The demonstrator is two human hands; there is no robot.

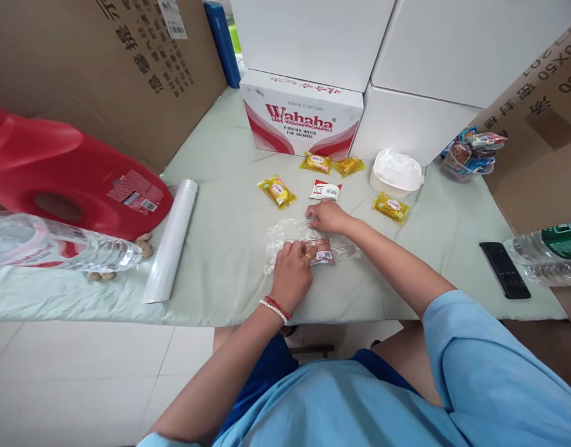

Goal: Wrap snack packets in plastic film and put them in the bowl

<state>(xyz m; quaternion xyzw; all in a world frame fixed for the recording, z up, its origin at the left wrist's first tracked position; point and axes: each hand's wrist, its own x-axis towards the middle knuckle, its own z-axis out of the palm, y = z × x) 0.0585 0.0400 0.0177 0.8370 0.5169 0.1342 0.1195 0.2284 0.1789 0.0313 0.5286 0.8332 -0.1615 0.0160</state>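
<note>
A clear plastic bag (277, 234) lies crinkled on the table in front of me. On it rests a brown snack packet (329, 249) with a white barcode label. My left hand (291, 273), with a red-and-white bracelet at the wrist, has its fingers curled over the packet's left part, hiding that end. At the bag's far edge, my right hand (331, 217) has its fingers bent and closed on the thin plastic. Just beyond those fingers is a red and white packet (326, 190). Yellow-wrapped snacks (277, 191) lie around it on several sides.
A white plastic bowl (397, 174) and a tub of snack packets (469, 162) stand at the back right. Left are a white roll (171, 242), a water bottle (66, 245) and a red jug (76, 167). A phone (504, 270) lies right; a Wahaha carton (301, 118) stands behind.
</note>
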